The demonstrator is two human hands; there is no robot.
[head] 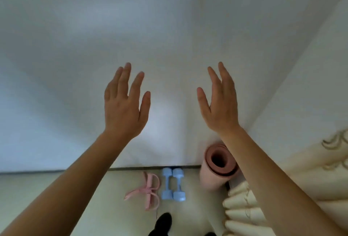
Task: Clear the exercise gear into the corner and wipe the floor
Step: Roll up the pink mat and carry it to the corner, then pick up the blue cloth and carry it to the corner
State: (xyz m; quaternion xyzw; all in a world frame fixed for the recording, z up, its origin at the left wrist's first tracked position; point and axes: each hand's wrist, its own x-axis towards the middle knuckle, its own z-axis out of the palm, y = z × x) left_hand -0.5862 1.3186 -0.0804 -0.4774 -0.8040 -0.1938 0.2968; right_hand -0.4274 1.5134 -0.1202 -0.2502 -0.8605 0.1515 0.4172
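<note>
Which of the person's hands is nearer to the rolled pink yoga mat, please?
Right. The right hand is raised open just above the rolled pink yoga mat in the view; the left hand is raised open farther off to the mat's left.

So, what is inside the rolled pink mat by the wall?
The rolled mat shows only its hollow core, with nothing visible inside. Its depth is shadowed, and the right forearm covers part of the rim.

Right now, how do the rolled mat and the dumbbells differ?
The rolled mat is pink and stands on end; the dumbbells are blue and lie flat. The rolled mat is one roll; the dumbbells are a smaller pair. Both sit on the floor by the wall.
</note>
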